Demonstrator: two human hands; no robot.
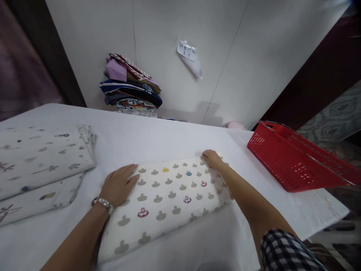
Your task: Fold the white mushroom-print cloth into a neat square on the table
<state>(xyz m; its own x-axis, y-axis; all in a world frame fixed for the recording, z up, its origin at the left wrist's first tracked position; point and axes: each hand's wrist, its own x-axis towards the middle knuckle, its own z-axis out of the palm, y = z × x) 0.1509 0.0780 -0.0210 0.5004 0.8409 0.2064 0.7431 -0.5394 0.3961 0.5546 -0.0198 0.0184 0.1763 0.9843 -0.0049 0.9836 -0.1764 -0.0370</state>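
Note:
A folded white cloth (172, 195) lies in front of me, printed with grey mushrooms and a few yellow, blue, pink and purple ones. My left hand (120, 185) rests flat on its far left corner, fingers stretched out and thumb apart. At the far right corner, my right hand (212, 159) has its fingers curled over the cloth's edge, gripping it. Part of the cloth's right side is hidden under my right forearm. To the left lies another folded white cloth (42, 158) with a print of leaves and twigs, in layers.
A red plastic basket (299, 162) with wire handles stands at the table's right side. Against the wall behind is a stack of folded fabrics (131, 88). A paper note in plastic (187, 52) hangs on the wall. The white table (169, 135) ends at the right.

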